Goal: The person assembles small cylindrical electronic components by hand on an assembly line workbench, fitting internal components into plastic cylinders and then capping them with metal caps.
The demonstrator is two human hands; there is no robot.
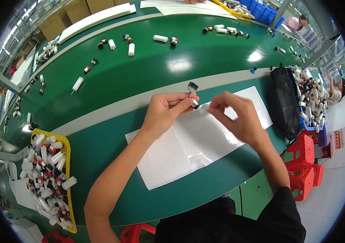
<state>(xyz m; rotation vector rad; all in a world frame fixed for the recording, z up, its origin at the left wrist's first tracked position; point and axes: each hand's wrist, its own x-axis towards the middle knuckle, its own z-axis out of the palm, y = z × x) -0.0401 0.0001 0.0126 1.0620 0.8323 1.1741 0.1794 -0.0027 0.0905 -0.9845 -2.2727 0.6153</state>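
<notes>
Above the middle of the bench, my left hand (160,113) pinches a small white-and-black cylindrical part (195,104) between thumb and fingers. A dark cap-like piece (192,86) stands up from the same fingers, seemingly joined to the part by thin wire. Just to the right is my right hand (239,115), its fingers curled in and thumb near the index finger, slightly blurred. Whatever its fingertips hold, if anything, cannot be made out. Beneath both hands lie white sheets (160,162), partly covered by a glossy clear film with a crease.
On the left stands a yellow tray (69,162) heaped with white cylinders and small parts. A black bag (284,103) and a filled blue bin (309,128) are at the right. Beyond the grey edge, a green belt (140,73) carries scattered parts. Red stools (302,182) stand right.
</notes>
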